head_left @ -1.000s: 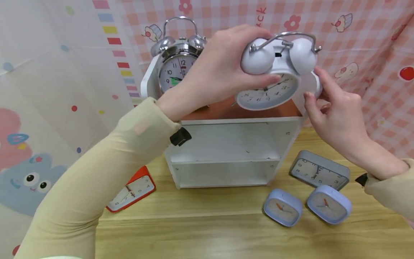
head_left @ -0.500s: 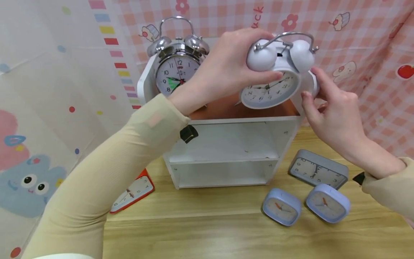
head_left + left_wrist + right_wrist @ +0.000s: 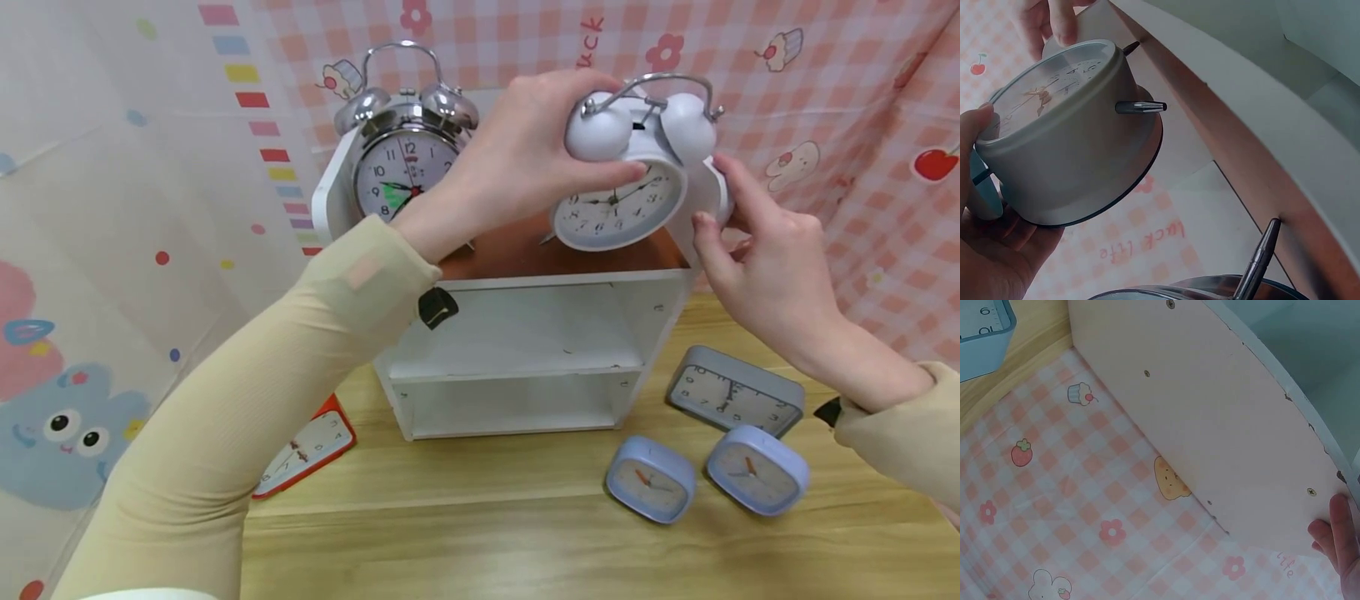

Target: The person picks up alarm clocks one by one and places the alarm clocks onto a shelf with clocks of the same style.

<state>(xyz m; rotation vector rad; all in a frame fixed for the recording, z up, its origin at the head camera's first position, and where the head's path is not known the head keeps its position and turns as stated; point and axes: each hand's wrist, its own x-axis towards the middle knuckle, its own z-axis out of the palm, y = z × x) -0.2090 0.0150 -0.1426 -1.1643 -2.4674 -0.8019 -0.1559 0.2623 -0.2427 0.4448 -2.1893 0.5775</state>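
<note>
In the head view my left hand [image 3: 525, 154] grips a white twin-bell alarm clock [image 3: 622, 208] from its left side, thumb across the front below the bell and fingers behind. The clock tilts over the brown top board of a white shelf unit [image 3: 517, 329]. Its metal feet [image 3: 1141, 107] show in the left wrist view; whether one touches the board I cannot tell. My right hand [image 3: 780, 250] holds the shelf's right side panel [image 3: 1210, 425] by its upper edge, thumb and forefinger apart. A silver twin-bell alarm clock [image 3: 408, 162] stands on the top board's left, partly behind my left arm.
On the wooden table [image 3: 480, 533] lie a red clock [image 3: 311, 450] at left, partly under my sleeve, and at right a grey clock [image 3: 735, 396] and two light blue clocks [image 3: 651, 482]. A checked cloth [image 3: 787, 83] hangs behind the shelf.
The head view shifts slightly. Against the shelf, my left hand and the white alarm clock have moved a little to the right. My right hand stays on the side panel.
</note>
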